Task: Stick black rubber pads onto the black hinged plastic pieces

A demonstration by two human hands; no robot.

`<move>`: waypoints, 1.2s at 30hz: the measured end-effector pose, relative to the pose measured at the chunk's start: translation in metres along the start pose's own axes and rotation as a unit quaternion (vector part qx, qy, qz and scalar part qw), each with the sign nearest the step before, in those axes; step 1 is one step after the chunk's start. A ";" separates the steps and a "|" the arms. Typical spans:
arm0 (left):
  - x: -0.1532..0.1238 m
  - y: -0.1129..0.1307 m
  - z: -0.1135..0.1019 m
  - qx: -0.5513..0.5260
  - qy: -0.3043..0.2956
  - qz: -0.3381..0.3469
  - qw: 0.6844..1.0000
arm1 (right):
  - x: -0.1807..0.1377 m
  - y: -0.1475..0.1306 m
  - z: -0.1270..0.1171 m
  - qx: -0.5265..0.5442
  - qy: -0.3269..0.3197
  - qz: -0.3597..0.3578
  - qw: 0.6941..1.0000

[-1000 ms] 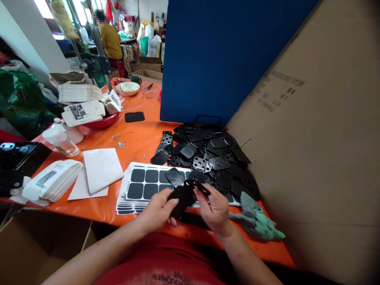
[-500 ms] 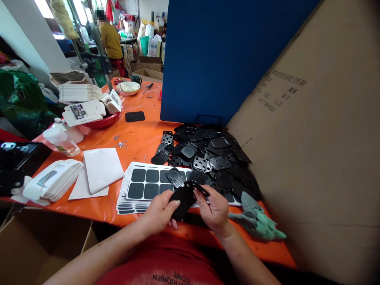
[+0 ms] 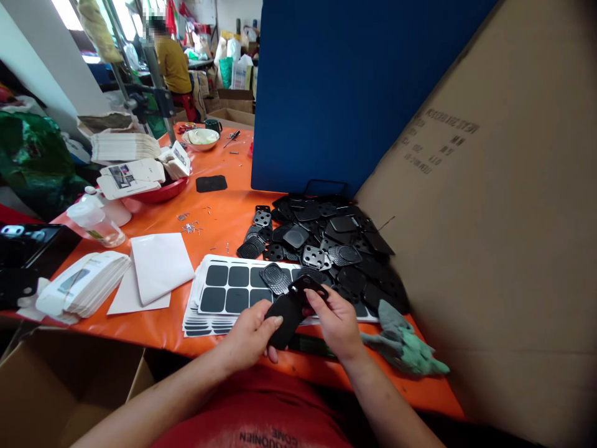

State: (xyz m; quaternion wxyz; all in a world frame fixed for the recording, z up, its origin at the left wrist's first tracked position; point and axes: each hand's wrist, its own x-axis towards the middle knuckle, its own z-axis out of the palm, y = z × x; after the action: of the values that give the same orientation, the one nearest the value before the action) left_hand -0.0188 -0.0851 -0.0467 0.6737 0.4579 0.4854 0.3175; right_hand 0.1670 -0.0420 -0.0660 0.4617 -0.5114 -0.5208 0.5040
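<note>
Grip: the left hand (image 3: 252,333) pinches one black two-part piece (image 3: 285,320) by its broad panel, thumb on top; the right hand (image 3: 336,316) clasps its smaller end; most fingers underneath are hidden.
Piece: above the front edge of the worktop (image 3: 214,230), partly covered by both hands.
Dark strip (image 3: 313,346): one, beneath the hands at the front edge, too shaded to make out.
White sheets (image 3: 215,298): one stack near the front edge; two rows of dark squares show, the right part covered.
Black heap (image 3: 342,227): toward the right edge; parts overlap, beyond counting.
Green cloth (image 3: 408,348): one, crumpled by the front right corner.
Metal pins (image 3: 190,228): scattered mid-worktop, too small to count.
Bowl (image 3: 201,139), cup (image 3: 213,126): one each, near the far edge.
Blue panel (image 3: 345,93): one, top cut off.
Cardboard (image 3: 494,249): right side cut off, print blurred.
</note>
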 end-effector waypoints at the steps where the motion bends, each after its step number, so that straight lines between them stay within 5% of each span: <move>1: 0.000 0.000 0.000 -0.001 -0.001 -0.001 1.000 | 0.000 0.000 0.000 0.011 0.002 0.010 1.000; 16: 0.002 -0.002 0.001 -0.002 -0.021 -0.009 1.000 | 0.007 -0.009 -0.003 0.211 -0.021 0.202 0.956; 20: 0.005 0.000 -0.004 0.036 0.008 0.028 0.999 | 0.021 -0.016 -0.016 0.198 0.021 0.192 0.961; 24: 0.008 0.003 -0.016 0.195 0.091 0.111 0.970 | 0.048 -0.022 -0.039 0.179 0.167 0.059 0.968; 30: 0.016 -0.007 -0.028 0.480 0.135 0.216 0.840 | 0.077 -0.017 -0.070 -0.108 0.245 -0.179 0.947; 33: 0.020 -0.015 -0.028 0.558 0.132 0.206 0.793 | 0.089 -0.014 -0.080 -0.376 0.184 -0.280 0.864; 36: 0.022 -0.019 -0.026 0.616 0.118 0.181 0.758 | 0.093 -0.014 -0.080 -0.561 0.130 -0.269 0.772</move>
State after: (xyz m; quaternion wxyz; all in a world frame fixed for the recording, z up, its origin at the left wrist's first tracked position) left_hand -0.0367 -0.0649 -0.0747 0.1142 0.8121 0.5600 0.1173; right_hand 0.2407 0.0556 -0.0504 0.2727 -0.5794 -0.7624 -0.0931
